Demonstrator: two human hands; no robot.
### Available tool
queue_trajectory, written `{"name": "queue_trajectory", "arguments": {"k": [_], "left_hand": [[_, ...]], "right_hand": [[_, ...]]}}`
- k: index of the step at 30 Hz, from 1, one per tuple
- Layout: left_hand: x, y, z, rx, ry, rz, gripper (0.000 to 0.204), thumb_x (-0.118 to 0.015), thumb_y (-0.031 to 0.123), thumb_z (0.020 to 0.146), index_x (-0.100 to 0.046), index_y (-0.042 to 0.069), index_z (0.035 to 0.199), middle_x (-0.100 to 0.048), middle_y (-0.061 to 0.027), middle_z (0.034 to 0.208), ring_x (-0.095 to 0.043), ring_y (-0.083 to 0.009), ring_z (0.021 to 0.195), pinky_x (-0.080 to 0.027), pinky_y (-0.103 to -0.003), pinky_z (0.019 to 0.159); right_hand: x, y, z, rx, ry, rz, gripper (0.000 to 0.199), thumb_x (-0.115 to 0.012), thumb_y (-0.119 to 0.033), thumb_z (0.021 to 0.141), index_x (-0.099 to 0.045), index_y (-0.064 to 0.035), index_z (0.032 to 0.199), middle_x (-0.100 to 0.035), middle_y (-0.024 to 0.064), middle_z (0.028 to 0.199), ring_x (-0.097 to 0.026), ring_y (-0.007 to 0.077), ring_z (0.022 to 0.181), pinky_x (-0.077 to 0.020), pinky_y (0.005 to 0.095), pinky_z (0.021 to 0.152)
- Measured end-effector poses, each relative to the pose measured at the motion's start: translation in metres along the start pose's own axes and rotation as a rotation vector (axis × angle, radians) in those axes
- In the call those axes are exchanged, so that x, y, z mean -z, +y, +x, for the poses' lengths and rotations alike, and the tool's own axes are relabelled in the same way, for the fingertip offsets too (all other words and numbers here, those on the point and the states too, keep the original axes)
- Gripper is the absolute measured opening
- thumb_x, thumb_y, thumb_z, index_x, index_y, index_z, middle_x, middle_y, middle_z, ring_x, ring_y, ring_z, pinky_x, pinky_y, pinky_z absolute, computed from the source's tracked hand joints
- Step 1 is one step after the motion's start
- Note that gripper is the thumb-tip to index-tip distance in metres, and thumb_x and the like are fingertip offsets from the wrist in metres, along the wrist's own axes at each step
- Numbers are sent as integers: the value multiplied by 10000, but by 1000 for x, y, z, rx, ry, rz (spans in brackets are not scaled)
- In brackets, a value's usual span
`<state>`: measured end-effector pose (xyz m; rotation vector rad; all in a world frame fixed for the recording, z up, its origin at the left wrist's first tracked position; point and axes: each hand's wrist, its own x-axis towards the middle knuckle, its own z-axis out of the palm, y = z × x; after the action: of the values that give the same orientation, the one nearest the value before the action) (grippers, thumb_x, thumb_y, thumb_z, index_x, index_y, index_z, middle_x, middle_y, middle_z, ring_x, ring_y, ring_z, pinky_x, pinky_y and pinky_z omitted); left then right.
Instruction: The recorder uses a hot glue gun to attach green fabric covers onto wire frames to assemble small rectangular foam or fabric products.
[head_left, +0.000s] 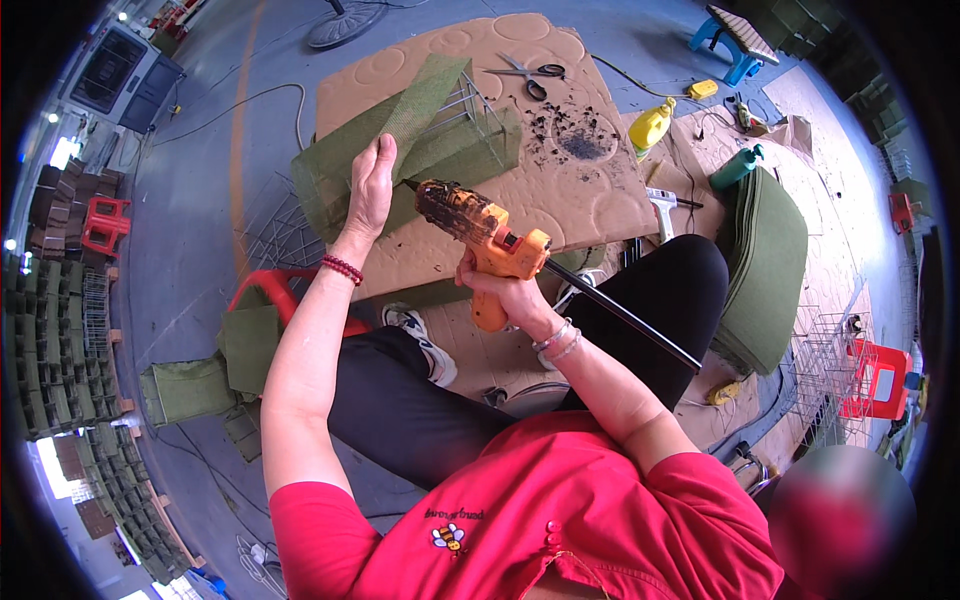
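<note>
Fingers [505,290] grip glue gun [480,235], nozzle pointing upper-left.

At frame centre the right hand [505,290] grips an orange glue gun [480,235], nozzle toward green felt [410,125] over a wire frame [470,105], which the left hand [370,185] presses; scissors [530,75] lie at upper centre on cardboard [600,190]

scissors [531,74]: lying on the tan mat
yellow bottle [650,126]: right of the mat
teal bottle [736,167]: near the felt stack
green felt stack [765,265]: far right
red stool [880,375]: beside a wire rack
</note>
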<state>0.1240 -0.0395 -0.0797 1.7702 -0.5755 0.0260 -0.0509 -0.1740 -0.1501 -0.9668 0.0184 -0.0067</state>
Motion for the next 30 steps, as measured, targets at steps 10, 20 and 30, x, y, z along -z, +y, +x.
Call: {"name": "queue_trajectory", "arguments": {"k": [10, 20, 30], "left_hand": [[0, 2, 1, 25, -2, 4, 555, -406, 489, 989, -565, -39, 930, -355, 40, 697, -306, -83, 657, -284, -270, 572], [0, -4, 2, 3, -2, 12, 554, -399, 495, 989, -529, -30, 870, -350, 39, 711, -306, -86, 677, -293, -271, 589], [-2, -4, 2, -16, 10, -3, 539, -402, 488, 990, -495, -19, 831, -341, 43, 712, -299, -85, 672, -286, -268, 587]], "right_hand": [[6, -1, 1, 52, 1, 1, 305, -634, 42, 755, -503, -52, 1014, -540, 25, 822, -558, 123, 770, -475, 279, 727], [10, -1, 0, 62, 32, 71, 300, -633, 44, 764, -514, -46, 1023, -549, 27, 861, -563, 127, 779, -487, 292, 712], [9, -6, -2, 45, 69, 35, 220, -630, 7, 756, -507, -38, 934, -553, 55, 802, -556, 164, 754, -457, 318, 717]]}}
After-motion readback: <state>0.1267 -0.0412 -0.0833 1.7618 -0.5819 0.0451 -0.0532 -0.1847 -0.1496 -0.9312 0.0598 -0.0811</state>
